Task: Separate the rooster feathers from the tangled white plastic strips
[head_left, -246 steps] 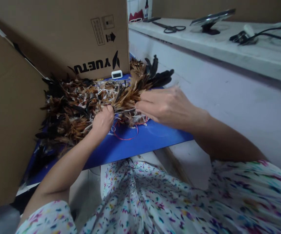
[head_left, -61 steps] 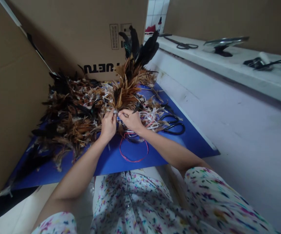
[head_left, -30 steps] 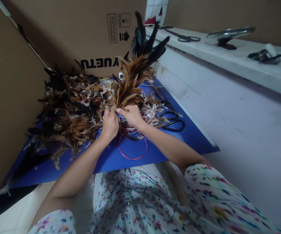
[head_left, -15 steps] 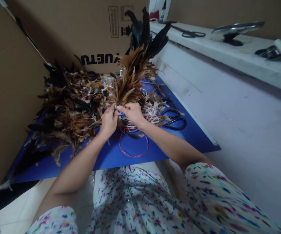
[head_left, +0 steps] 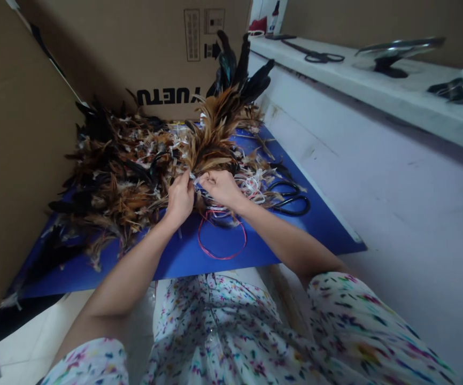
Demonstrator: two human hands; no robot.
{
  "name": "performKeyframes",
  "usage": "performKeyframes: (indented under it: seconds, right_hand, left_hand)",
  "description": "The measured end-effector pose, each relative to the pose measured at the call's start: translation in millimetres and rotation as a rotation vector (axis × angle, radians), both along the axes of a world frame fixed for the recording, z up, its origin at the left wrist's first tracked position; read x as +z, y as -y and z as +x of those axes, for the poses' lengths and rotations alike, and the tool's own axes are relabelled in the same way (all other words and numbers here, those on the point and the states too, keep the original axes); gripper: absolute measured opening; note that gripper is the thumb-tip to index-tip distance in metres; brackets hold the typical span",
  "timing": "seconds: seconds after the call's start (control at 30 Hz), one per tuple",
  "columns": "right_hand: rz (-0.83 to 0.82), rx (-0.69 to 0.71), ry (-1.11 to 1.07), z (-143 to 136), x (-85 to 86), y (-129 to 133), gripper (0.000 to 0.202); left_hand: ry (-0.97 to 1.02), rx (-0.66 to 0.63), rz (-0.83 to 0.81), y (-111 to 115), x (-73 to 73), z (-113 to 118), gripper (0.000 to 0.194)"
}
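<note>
A bundle of brown feathers [head_left: 213, 131] with long black tips stands up from my hands, leaning slightly right. My left hand [head_left: 180, 198] is closed in a pinch around its bound base. Fingers of my right hand [head_left: 222, 188] are pinched on a thin white strip [head_left: 196, 181] at that base, just right of the left fingertips. Tangled white strips [head_left: 255, 183] lie beside the right hand. A loop of red cord [head_left: 222, 259] rests below the hands. Black-handled scissors [head_left: 295, 206] lie to the right, their blades hidden under loose feathers.
Heaped brown and black feathers [head_left: 115, 187] cover the left and back of the blue tabletop [head_left: 315, 235]. Cardboard [head_left: 155, 43] walls off the left and back. Along the right runs a white ledge [head_left: 344, 75] with dark scissors [head_left: 323, 56], a small bottle [head_left: 274, 18] and a round glassy object [head_left: 400, 47].
My right hand has moved slightly right, away from the left fingertips, drawing out the white strip. The feather bundle's top has dipped a little. The left hand stays at the base.
</note>
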State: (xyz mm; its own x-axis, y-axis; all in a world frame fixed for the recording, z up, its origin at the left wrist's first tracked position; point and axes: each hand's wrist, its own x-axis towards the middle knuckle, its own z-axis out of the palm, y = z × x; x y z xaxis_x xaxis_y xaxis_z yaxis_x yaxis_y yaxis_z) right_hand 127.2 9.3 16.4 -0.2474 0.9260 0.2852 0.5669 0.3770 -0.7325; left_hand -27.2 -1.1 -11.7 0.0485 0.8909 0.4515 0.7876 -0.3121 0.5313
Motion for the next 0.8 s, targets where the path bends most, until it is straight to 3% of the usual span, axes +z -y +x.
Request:
performKeyframes:
  seconds: [0.23, 0.4, 0.6, 0.8]
  right_hand:
    - [0.039, 0.066, 0.3, 9.2, 25.7, 19.0, 0.029]
    - [0.11, 0.098, 0.439, 20.7, 52.0, 36.7, 0.03]
    - [0.218, 0.137, 0.362, 42.2, 80.2, 42.4, 0.027]
    - [0.343, 0.307, 0.403, 63.2, 113.8, 40.6, 0.023]
  left_hand:
    - [-0.106, 0.004, 0.035, -0.3, 0.3, -3.2, 0.03]
    - [-0.31, 0.052, 0.097, 5.7, 5.5, -5.7, 0.038]
    - [-0.676, 0.053, 0.123, 18.4, 30.6, -17.2, 0.043]
    - [-0.988, -0.063, 0.264, 29.0, 60.5, -36.5, 0.043]
